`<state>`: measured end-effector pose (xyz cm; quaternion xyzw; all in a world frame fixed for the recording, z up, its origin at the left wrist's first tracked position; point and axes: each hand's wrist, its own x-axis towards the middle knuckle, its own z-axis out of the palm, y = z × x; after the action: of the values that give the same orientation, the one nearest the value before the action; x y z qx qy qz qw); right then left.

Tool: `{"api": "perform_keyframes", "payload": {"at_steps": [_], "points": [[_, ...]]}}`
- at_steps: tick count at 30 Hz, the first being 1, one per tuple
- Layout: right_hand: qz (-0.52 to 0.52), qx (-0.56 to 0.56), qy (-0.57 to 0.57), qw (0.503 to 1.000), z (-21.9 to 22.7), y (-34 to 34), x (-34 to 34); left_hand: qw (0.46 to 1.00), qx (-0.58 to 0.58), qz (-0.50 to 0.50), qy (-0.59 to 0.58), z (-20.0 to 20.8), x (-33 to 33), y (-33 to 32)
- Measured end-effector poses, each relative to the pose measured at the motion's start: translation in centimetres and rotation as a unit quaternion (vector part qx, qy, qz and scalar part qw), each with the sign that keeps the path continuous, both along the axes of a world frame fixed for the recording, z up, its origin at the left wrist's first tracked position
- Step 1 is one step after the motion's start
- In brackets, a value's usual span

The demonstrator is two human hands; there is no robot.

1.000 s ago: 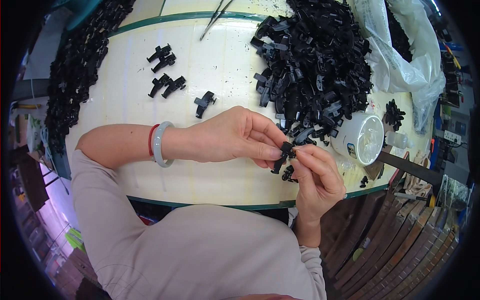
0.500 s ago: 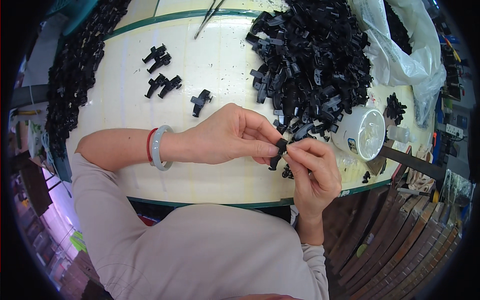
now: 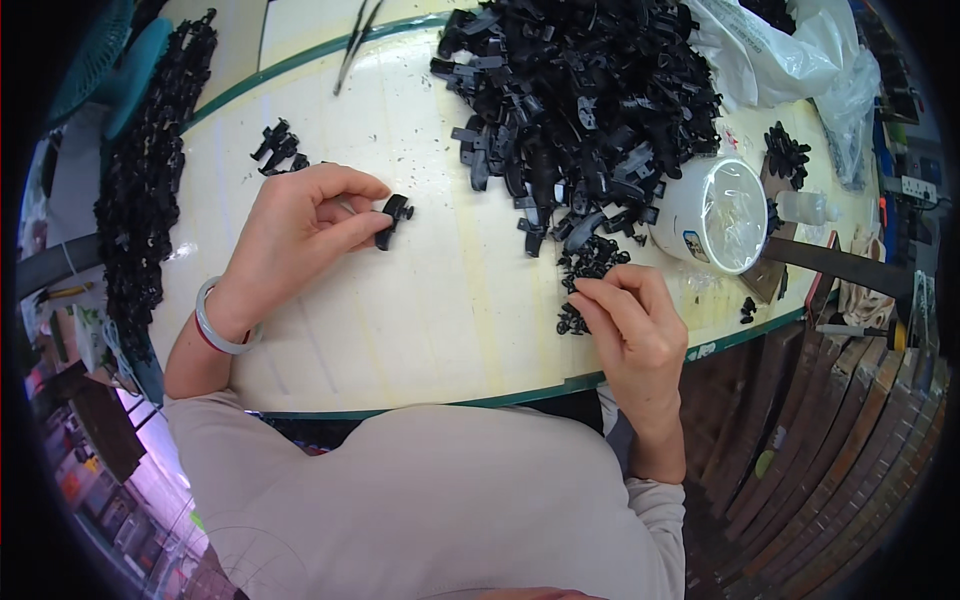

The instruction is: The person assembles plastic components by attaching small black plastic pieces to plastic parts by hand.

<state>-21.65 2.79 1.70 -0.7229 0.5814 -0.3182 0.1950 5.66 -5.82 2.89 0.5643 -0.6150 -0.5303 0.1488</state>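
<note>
My left hand [image 3: 300,235] reaches out over the cream table [image 3: 420,310] and pinches a black plastic clip [image 3: 392,215] at its fingertips, just above the tabletop. A few like clips [image 3: 280,148] lie further out to the left. My right hand [image 3: 632,325] rests near the table's front edge, its fingers curled down onto a small heap of tiny black parts [image 3: 585,270]. Whether it grips one is hidden by the fingers. A big pile of black plastic clips [image 3: 580,95] lies beyond it.
A white round tub with a clear film lid [image 3: 718,212] stands to the right of the small parts. Clear plastic bags [image 3: 790,55] lie at the far right. A long heap of black pieces [image 3: 145,190] runs down the left edge. Tweezers [image 3: 352,42] lie at the back.
The hands, joined around one clip before, have parted. My left hand carried the clip out to the left; my right hand dropped onto the tiny black parts.
</note>
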Motion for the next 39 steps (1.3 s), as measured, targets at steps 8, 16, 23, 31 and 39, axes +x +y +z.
{"api": "perform_keyframes", "payload": {"at_steps": [8, 16, 23, 31, 39], "points": [[-0.002, 0.028, 0.02, 0.999, -0.7, 0.1, 0.9, 0.948, -0.301, -0.055, -0.084, 1.9, -1.1, -1.0], [-0.076, 0.132, -0.387, 0.909, 0.4, 0.9, -0.2, 0.933, -0.34, -0.113, -0.038, -1.7, -4.9, -2.8], [-0.049, 0.189, -0.66, 0.726, -1.1, 0.7, -0.3, 0.967, -0.233, -0.102, 0.005, -1.6, -5.6, -2.2], [-0.075, 0.144, -0.592, 0.79, -1.1, 1.2, -0.1, 0.86, -0.449, -0.24, -0.039, -1.4, -5.0, -0.9], [-0.117, 0.098, -0.509, 0.847, -1.1, 1.7, -0.4, 0.942, -0.306, -0.12, -0.074, 0.7, -4.4, -3.5]]}}
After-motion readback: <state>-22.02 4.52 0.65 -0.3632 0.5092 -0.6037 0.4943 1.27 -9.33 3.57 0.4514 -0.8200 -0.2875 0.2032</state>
